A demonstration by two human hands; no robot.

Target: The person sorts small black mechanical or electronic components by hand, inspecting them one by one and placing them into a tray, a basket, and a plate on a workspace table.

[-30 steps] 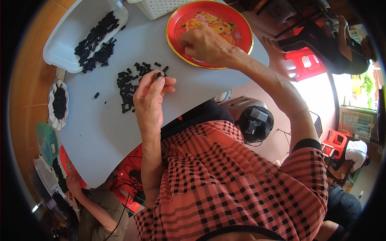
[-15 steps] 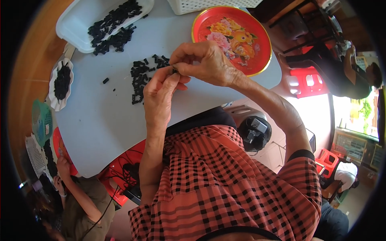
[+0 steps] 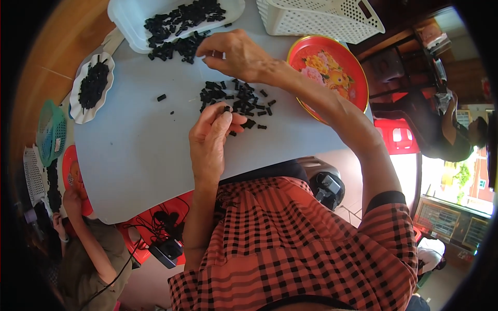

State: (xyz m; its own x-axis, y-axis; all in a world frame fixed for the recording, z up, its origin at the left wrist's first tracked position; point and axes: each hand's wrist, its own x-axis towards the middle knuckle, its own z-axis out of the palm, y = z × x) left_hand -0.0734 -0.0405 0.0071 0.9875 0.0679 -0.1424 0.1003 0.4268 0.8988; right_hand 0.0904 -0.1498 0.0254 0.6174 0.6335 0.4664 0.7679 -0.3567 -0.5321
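Note:
My left hand point(image 3: 208, 142) is closed, pinching a small black plastic piece point(image 3: 227, 109) between thumb and fingertips. It is held above the near side of a loose pile of similar black pieces point(image 3: 211, 93) on the table. My right hand point(image 3: 236, 54) is stretched over the table's far side. Its thumb and fingers are bent with a gap between them, and nothing shows in the gap. Its fingertips are beside a second heap of black pieces point(image 3: 179, 47), which spills over the near rim of a white tray point(image 3: 124, 32).
On the light table point(image 3: 135, 155) are a round red floral tray point(image 3: 363, 83) at right, a white perforated basket point(image 3: 290, 20) behind it, and a scalloped white dish point(image 3: 106, 93) of thin black parts at left. A co-worker's arm point(image 3: 91, 241) is at lower left.
My right hand has left the left hand and moved to the heap by the white tray. My left hand still pinches its black piece. The view has shifted, uncovering more of the middle pile.

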